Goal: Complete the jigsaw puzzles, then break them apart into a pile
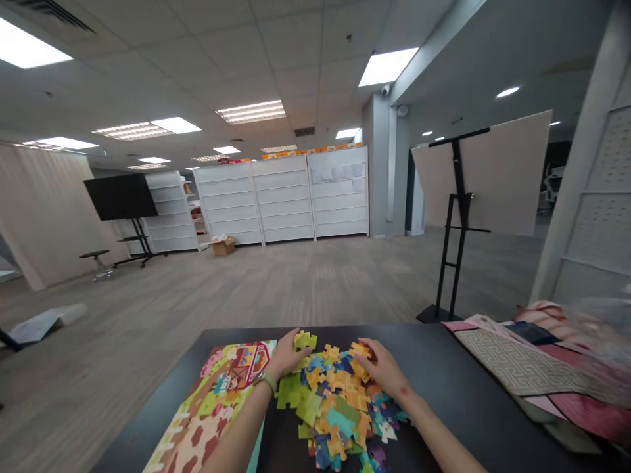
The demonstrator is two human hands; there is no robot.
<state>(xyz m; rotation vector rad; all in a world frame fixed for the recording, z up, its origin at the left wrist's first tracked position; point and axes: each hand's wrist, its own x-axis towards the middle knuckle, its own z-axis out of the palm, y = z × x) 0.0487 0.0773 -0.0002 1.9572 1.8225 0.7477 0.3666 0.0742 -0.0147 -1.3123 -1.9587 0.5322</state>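
Observation:
A loose heap of jigsaw puzzle pieces (340,401) lies on the dark table, mostly orange, green and blue. At its upper left, my left hand (284,358) has thumb and fingers closed around a green puzzle piece (306,340). Across the heap, my right hand (387,369) curls from the right, its thumb and fingertips on an orange puzzle piece (361,351). Beneath my left forearm is a farm picture (221,394) with a red barn and a brown-spotted animal. A band circles my left wrist. My forearms hide parts of the picture and table.
The dark table (162,420) has fabric and patterned bags (522,361) with clear plastic at its right. Beyond stand a board on a black stand (456,263), white shelving (280,197), a cardboard box (223,247), a screen on wheels (121,196) and a stool (94,254).

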